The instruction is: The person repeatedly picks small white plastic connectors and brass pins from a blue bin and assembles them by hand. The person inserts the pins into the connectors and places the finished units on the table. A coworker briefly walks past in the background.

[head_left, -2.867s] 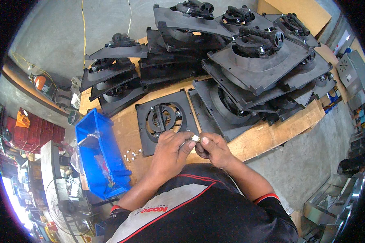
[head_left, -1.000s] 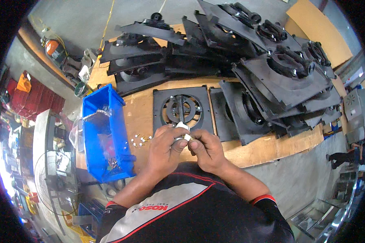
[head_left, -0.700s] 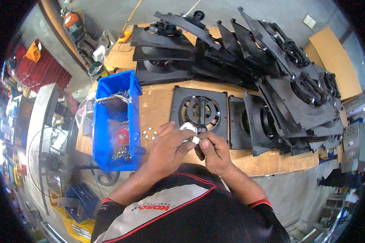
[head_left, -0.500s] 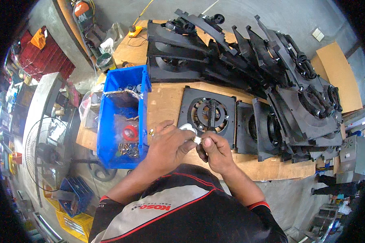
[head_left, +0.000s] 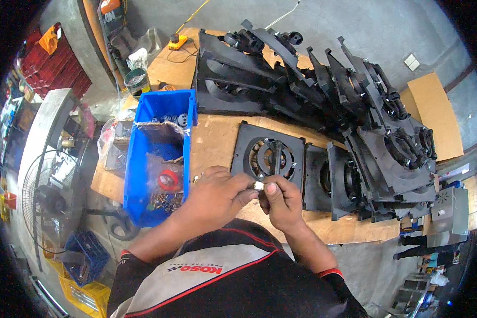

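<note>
In front of my body both hands meet over the front part of the wooden table. A small white fitting [head_left: 258, 185] is pinched between them; its exact kind is too small to tell, and the fingers cover most of it. My left hand [head_left: 217, 195] closes on its left side with thumb and forefinger. On the other side my right hand [head_left: 282, 201] has its thumb against the piece and its fingers curled under. Just beyond the hands lies a square black plastic frame [head_left: 242, 161] with a round slotted centre and a bar across it.
A blue bin [head_left: 131, 183] with small metal parts and a red ring [head_left: 168, 180] stands left of my hands. Black frames [head_left: 403, 172] are piled along the back and right of the wooden table [head_left: 212, 135]. A standing fan [head_left: 50, 199] is farther left.
The rounded white part that showed above my left fingers is now out of sight. My hands stay together on the small fitting, and the view has shifted slightly.
</note>
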Demonstrator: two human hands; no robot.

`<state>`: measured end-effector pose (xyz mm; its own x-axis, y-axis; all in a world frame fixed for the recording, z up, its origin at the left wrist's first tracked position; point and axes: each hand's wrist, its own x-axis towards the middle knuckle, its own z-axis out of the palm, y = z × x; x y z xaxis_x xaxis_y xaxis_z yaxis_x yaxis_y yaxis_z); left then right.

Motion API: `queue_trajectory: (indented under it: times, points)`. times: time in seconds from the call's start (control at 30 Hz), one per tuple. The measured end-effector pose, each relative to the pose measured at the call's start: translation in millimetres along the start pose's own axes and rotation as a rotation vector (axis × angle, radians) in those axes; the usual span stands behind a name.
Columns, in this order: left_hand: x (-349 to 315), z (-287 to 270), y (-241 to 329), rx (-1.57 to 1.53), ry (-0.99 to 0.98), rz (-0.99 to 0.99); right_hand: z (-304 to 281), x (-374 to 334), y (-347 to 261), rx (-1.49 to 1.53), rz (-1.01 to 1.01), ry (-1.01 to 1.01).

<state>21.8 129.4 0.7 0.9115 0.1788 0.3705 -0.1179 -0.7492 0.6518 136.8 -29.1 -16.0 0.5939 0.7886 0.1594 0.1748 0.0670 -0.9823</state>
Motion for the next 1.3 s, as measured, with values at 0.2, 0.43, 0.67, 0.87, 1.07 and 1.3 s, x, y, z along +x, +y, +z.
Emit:
queue_trajectory:
  times: [0.2,0.43,0.67,0.87,1.07,1.3]
  points:
    - [4.4,16.1,-0.2,-0.011,0.057,-0.016,-7.0,-1.1,-2.5,0.257,0.179,-0.057]
    - [6.9,14.8,2.3,0.136,0.004,0.086,-20.8,-4.4,6.4,0.428,0.383,-0.184]
    - [5.2,6.8,-1.4,0.122,-0.268,0.023,-19.4,-8.9,6.2,0.146,0.268,-0.18]
    - [7.2,7.3,7.1,0.148,-0.241,0.011,-19.6,-9.7,3.6,0.278,0.345,-0.165]
    - [6.6,22.1,7.2,0.153,-0.033,0.091,-24.9,-7.0,-0.5,0.533,0.552,-0.161]
    - [6.7,23.4,-2.0,0.158,-0.111,0.076,-12.1,-17.2,17.2,0.026,0.155,0.072]
